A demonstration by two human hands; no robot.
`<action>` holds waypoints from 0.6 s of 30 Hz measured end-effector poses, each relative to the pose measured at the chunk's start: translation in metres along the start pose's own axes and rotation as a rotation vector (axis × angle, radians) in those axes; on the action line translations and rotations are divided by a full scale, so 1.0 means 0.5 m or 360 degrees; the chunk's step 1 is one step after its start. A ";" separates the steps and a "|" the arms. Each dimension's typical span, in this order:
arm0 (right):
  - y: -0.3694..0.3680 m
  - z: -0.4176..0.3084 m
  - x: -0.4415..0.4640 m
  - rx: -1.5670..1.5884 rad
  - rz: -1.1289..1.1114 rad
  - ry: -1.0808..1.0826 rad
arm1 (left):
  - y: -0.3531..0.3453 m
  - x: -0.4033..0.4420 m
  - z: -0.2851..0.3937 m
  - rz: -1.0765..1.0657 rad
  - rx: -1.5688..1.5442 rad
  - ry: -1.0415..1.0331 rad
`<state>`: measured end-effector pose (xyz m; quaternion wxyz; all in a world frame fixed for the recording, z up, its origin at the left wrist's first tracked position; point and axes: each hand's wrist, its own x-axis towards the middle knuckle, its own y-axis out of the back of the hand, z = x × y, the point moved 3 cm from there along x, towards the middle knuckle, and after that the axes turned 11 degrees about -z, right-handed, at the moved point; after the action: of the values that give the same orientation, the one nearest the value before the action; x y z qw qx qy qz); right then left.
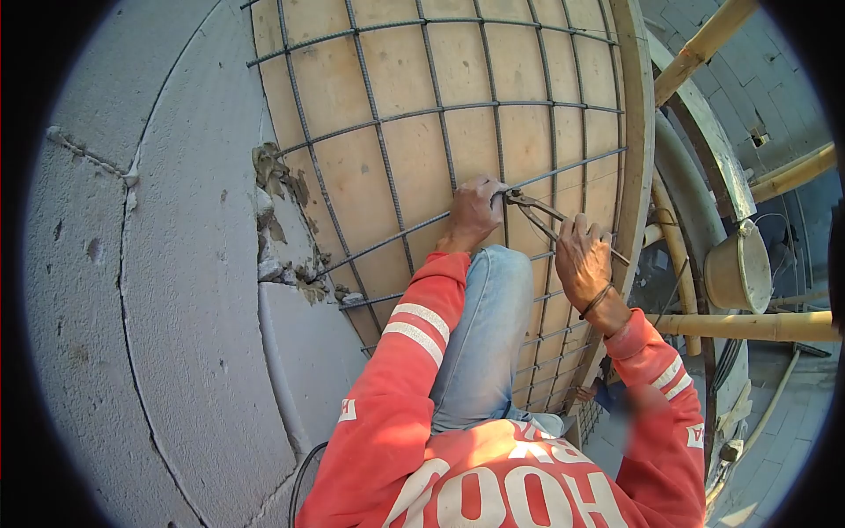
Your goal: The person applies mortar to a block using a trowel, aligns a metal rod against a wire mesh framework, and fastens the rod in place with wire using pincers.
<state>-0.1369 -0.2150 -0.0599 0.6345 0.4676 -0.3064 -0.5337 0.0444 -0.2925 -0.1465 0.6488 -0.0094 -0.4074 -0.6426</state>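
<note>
My right hand (584, 264) is closed around the handles of a pair of pincers (546, 214). The jaws meet the rebar mesh (496, 106) at a bar crossing in front of me. Close beside the jaws, my left hand (476, 209) lies over the same bar with its fingers curled in. Whatever is between those fingers is hidden. The crossing bars form a grid above a plywood panel (396, 62).
Pale block wall (202, 220) borders the mesh on the left, with broken mortar (286, 229). A wooden edge board (635, 114) runs along the right. Beyond it are bamboo poles (748, 326), a hanging bucket (738, 273) and a lower level. Another person's hand (584, 393) shows below.
</note>
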 end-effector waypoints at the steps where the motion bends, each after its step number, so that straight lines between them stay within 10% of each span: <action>1: 0.005 0.000 0.003 -0.0011 -0.0050 0.0010 | 0.000 0.000 -0.001 0.0008 -0.0003 -0.0005; 10: -0.051 0.141 0.124 0.0492 -0.0337 0.0717 | -0.012 -0.001 -0.013 0.0040 -0.0023 0.0074; 18: -0.097 0.089 0.054 0.0629 0.0007 0.0527 | -0.007 -0.002 -0.010 0.0089 -0.0038 0.0062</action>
<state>-0.1890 -0.2526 -0.0910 0.5736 0.6629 -0.2976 -0.3782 0.0443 -0.2948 -0.1519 0.6741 -0.0161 -0.3865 -0.6292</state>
